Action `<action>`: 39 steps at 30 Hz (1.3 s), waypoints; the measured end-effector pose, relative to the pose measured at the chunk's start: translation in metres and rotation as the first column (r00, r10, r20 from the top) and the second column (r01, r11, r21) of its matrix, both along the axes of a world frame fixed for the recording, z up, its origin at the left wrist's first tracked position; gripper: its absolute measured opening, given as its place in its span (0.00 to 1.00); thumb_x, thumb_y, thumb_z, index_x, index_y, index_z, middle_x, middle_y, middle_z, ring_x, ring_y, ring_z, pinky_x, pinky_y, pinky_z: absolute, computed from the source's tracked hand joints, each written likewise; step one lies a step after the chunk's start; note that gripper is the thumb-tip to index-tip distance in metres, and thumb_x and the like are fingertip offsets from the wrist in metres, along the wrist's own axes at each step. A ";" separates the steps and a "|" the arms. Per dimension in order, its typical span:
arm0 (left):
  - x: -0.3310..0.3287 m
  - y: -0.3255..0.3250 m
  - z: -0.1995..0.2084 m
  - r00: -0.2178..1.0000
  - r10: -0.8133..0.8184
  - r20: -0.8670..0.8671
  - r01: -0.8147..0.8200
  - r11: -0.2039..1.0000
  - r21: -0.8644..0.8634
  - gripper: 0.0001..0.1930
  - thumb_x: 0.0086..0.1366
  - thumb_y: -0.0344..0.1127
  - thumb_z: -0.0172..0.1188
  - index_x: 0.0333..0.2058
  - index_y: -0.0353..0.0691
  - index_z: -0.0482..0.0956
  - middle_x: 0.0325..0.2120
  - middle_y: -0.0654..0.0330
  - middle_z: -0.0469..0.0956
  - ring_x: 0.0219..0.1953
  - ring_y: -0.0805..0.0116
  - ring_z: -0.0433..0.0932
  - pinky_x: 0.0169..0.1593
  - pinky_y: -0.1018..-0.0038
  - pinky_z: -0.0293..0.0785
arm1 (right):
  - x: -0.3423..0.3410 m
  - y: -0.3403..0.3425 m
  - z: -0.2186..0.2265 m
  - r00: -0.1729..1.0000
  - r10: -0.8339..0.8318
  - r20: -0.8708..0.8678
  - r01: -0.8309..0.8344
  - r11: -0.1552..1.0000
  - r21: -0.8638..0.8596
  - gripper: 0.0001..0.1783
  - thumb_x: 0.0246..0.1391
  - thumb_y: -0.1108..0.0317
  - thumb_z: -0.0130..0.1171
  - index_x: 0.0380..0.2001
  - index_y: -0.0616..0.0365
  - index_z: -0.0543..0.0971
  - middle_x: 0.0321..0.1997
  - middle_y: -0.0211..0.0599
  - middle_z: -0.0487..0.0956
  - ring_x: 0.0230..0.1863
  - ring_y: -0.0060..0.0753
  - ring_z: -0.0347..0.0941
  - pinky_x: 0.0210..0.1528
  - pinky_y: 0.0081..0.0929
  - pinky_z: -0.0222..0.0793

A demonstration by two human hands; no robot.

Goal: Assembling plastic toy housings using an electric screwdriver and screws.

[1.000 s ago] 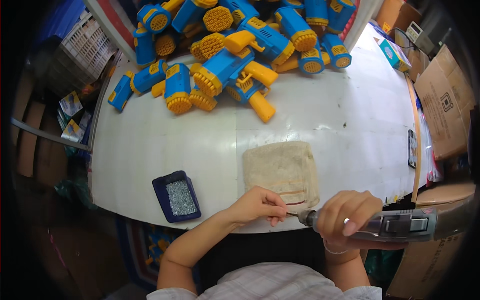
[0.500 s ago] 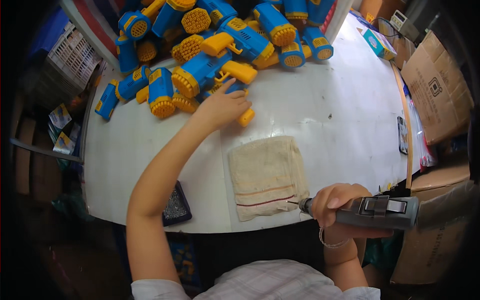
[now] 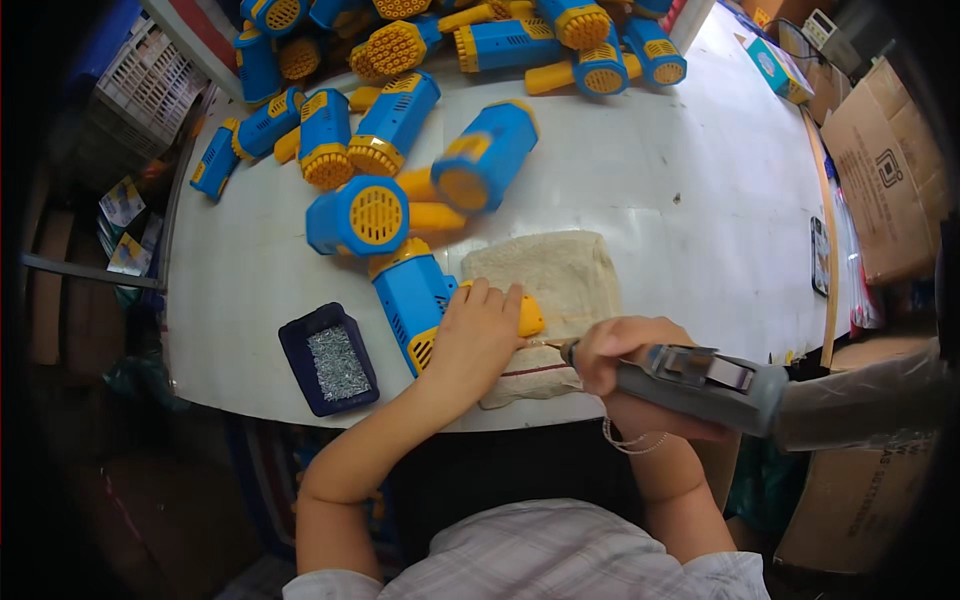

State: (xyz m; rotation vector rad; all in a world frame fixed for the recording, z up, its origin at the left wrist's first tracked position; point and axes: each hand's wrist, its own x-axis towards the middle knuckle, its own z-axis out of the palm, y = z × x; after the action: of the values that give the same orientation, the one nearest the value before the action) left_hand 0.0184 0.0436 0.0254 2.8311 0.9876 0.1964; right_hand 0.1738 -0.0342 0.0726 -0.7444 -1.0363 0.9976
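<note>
My left hand (image 3: pixel 470 345) is closed on a blue and yellow toy bubble gun (image 3: pixel 408 290), fingers over its yellow handle. The gun lies on its side, handle over a folded beige cloth (image 3: pixel 550 265). A grey electric screwdriver (image 3: pixel 700 390) is gripped in my right hand (image 3: pixel 632 360). Its bit points left, close to my left fingertips and the handle; whether they touch I cannot tell. Just beyond the held gun lies another toy gun (image 3: pixel 330 220), and a motion-blurred one (image 3: pixel 490 160) is tilted to its right.
A dark tray (image 3: pixel 298 345) of small metal screws sits left of my left hand. Several more toy guns (image 3: pixel 400 120) are heaped at the far side. A phone (image 3: pixel 820 257) lies by the right edge, with cardboard boxes (image 3: pixel 885 165) beyond it.
My left hand has come from the pile toward me with a toy gun. Other guns have shifted nearer. The screwdriver has moved slightly left and away from me. The screw tray shows fully.
</note>
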 end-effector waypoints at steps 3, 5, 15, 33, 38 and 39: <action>0.000 0.000 0.000 1.000 0.009 0.020 -0.009 1.000 -0.018 0.31 0.44 0.43 0.63 0.46 0.33 0.70 0.30 0.58 0.72 0.38 0.63 0.67 0.43 0.70 0.63 | -0.003 0.007 -0.008 0.998 -0.021 0.067 0.021 1.000 -0.005 0.59 0.20 0.15 0.38 0.33 0.67 0.72 0.15 0.33 0.70 0.16 0.26 0.64 0.18 0.19 0.60; 0.002 0.000 0.002 1.000 0.015 0.021 -0.014 0.999 -0.036 0.31 0.44 0.43 0.63 0.46 0.33 0.70 0.30 0.58 0.72 0.38 0.63 0.67 0.44 0.70 0.63 | -0.005 0.007 -0.006 0.997 -0.026 0.075 0.033 0.994 -0.100 0.58 0.20 0.15 0.39 0.31 0.67 0.71 0.15 0.33 0.70 0.16 0.25 0.64 0.18 0.19 0.60; 0.002 -0.004 -0.001 0.998 0.054 -0.013 -0.054 0.997 -0.046 0.30 0.45 0.43 0.64 0.46 0.33 0.70 0.31 0.58 0.72 0.40 0.63 0.67 0.46 0.71 0.62 | -0.010 0.017 -0.021 0.988 0.117 -0.097 -0.109 0.990 0.090 0.20 0.50 0.56 0.58 0.25 0.66 0.72 0.19 0.40 0.72 0.19 0.29 0.67 0.26 0.22 0.63; 0.001 -0.003 0.001 0.999 0.040 -0.010 -0.041 0.998 -0.048 0.29 0.46 0.43 0.64 0.46 0.34 0.70 0.30 0.58 0.72 0.41 0.63 0.67 0.46 0.71 0.61 | -0.007 0.026 -0.031 0.968 -0.092 -0.232 0.105 0.993 0.046 0.57 0.23 0.13 0.30 0.29 0.63 0.70 0.09 0.28 0.64 0.10 0.23 0.59 0.13 0.21 0.57; 0.001 -0.003 0.003 0.999 0.039 -0.021 -0.040 0.997 -0.061 0.29 0.46 0.42 0.64 0.46 0.33 0.70 0.30 0.58 0.71 0.41 0.63 0.67 0.46 0.71 0.61 | -0.007 0.028 -0.030 0.977 -0.051 -0.205 0.072 0.993 0.098 0.56 0.24 0.13 0.30 0.28 0.62 0.70 0.09 0.29 0.65 0.10 0.24 0.59 0.13 0.22 0.57; 0.002 -0.003 0.002 0.999 0.039 -0.020 -0.040 0.997 -0.066 0.29 0.46 0.41 0.64 0.46 0.33 0.70 0.30 0.58 0.71 0.40 0.63 0.67 0.46 0.71 0.61 | -0.007 0.029 -0.031 0.983 -0.013 -0.185 0.039 0.990 0.137 0.56 0.24 0.13 0.30 0.27 0.61 0.70 0.10 0.29 0.65 0.10 0.25 0.59 0.13 0.23 0.57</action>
State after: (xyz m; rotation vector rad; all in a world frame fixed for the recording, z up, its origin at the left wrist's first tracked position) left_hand 0.0200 0.0411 0.0275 2.7602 1.0344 0.1381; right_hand 0.1666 -0.0050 0.0418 -0.5389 -0.9236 0.9421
